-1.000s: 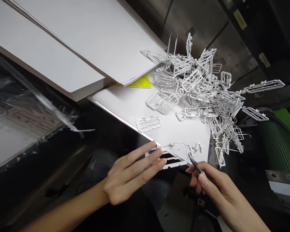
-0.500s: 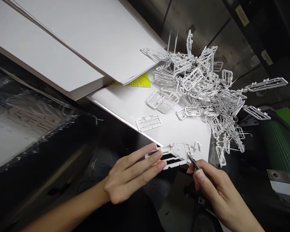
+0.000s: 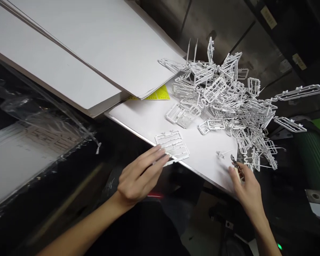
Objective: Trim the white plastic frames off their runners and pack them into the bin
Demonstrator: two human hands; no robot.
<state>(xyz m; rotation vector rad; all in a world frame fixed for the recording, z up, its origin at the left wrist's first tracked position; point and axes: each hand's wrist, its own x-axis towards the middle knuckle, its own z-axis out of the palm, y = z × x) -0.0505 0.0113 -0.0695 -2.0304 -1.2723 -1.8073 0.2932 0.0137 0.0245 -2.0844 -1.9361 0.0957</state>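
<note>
At the far left, clear plastic film (image 3: 46,113) lies creased over pale contents; the left edge crops it, and glare obscures what is beneath. Above it, large white sheets (image 3: 101,53) extend past the top and left edges. Their lower corner covers most of a yellow printed sheet (image 3: 160,94), whose print is too small to read.

The left hand (image 3: 138,177) holds a slotted white plastic frame (image 3: 180,153) by its left end, at the front edge of the white work surface (image 3: 205,156). The fingers lie extended and close together over the frame; the thumb is hidden below. A second plastic frame (image 3: 169,135) sits directly behind, partly overlapped by the held one; whether the two touch cannot be determined.

To the right, a small white runner piece (image 3: 220,154) appears near the nippers; whether it rests on the surface is unclear. Behind it stands a tangled pile of white frames (image 3: 224,96), its lower layers concealed.

The right hand (image 3: 246,186) is closed around the nippers (image 3: 235,164), covering most of the handles. The gap at the cutting tips is too small to judge. A green ribbed object (image 3: 306,167) at far right is dim and cropped.
</note>
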